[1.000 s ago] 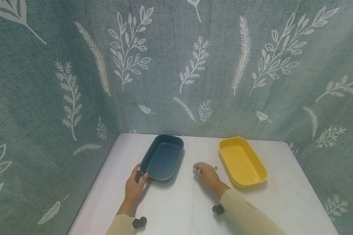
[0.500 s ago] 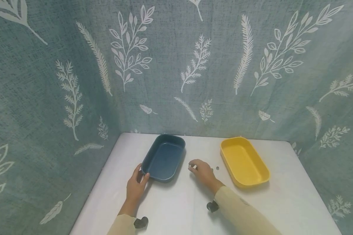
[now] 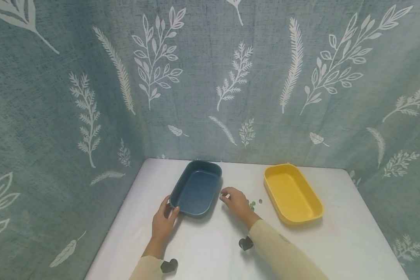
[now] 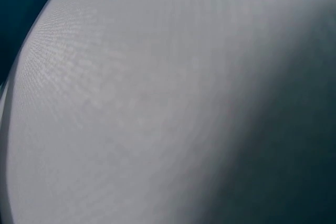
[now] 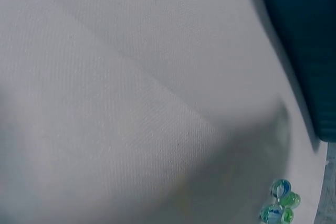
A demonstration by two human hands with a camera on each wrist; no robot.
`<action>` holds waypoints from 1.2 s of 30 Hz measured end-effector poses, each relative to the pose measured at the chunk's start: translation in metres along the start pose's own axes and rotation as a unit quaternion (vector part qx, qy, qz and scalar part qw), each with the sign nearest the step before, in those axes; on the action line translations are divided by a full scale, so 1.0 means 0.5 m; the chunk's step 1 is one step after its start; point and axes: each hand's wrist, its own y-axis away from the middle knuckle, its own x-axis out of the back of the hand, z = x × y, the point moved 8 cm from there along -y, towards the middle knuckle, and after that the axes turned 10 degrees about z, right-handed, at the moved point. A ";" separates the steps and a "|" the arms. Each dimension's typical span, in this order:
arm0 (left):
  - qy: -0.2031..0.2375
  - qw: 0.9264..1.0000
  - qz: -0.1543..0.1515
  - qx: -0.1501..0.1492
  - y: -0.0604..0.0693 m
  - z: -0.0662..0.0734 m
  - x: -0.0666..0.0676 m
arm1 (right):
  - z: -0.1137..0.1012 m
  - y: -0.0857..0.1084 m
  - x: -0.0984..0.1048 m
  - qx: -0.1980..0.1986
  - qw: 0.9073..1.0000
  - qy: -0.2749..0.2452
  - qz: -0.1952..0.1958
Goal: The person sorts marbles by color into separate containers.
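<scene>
Head view, looking down: the left hand grips the near left corner of the blue tray, thumb at its near wall and fingers along its left wall; the tray sits toward the back left corner of the tabletop. Just beside that tray's right wall, the right hand has thumb and fingertips drawn together, pinching what looks like a pale marble, though it is too tiny for me to be sure. The yellow tray sits toward the tabletop's back right corner, and between it and the right hand lie loose marbles in a cluster, with a grey marble slightly apart, nearer the yellow tray. Right wrist view gives that cluster as blue and green glass, closely bunched; left wrist view is mostly blurred tabletop, with no fingers to be seen. As I judge it, things are at an early stage: the blue tray is steadied and one marble seems to be in the fingers, yet I see none inside either tray. Most is left, since neither hand touches the loose marbles.
</scene>
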 end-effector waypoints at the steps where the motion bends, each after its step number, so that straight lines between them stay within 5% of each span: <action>1: 0.002 1.000 0.002 -0.001 0.000 -0.001 0.001 | -0.003 -0.001 -0.002 0.005 1.000 -0.001 0.000; 6: 0.006 1.000 0.005 -0.005 0.000 0.000 0.003 | -0.014 -0.003 -0.014 0.027 1.000 0.007 -0.004; 36: 0.014 1.000 0.003 0.002 0.001 0.002 0.001 | -0.029 -0.015 -0.053 -0.015 1.000 -0.023 0.011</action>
